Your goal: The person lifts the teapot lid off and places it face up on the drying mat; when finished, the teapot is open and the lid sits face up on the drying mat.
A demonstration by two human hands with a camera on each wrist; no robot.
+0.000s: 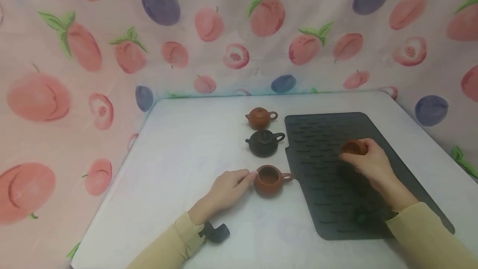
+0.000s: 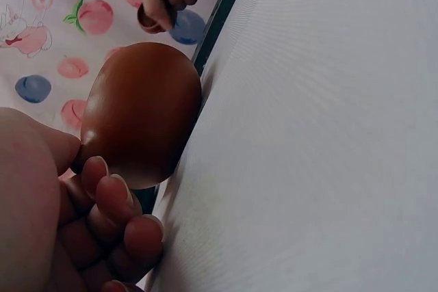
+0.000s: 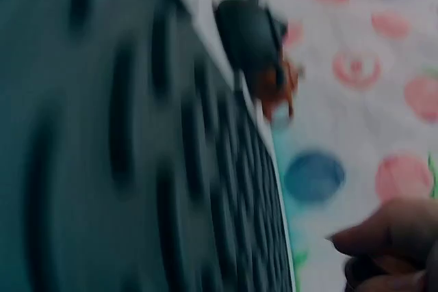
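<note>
Open teapot, lidless, left hand touching, right hand holding lid

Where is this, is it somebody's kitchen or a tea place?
Probably a small set-up at home for tea things, not a real kitchen. A white table holds three little clay teapots and a dark ribbed mat, and a cloth printed with peaches hangs all round it.

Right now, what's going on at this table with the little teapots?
A person sits at a white table. The left hand touches the side of a lidless brown teapot, nearest of three in a row; behind it stand a black teapot and an orange-brown teapot, both lidded. The right hand holds a small brown lid over the dark ribbed mat.
</note>
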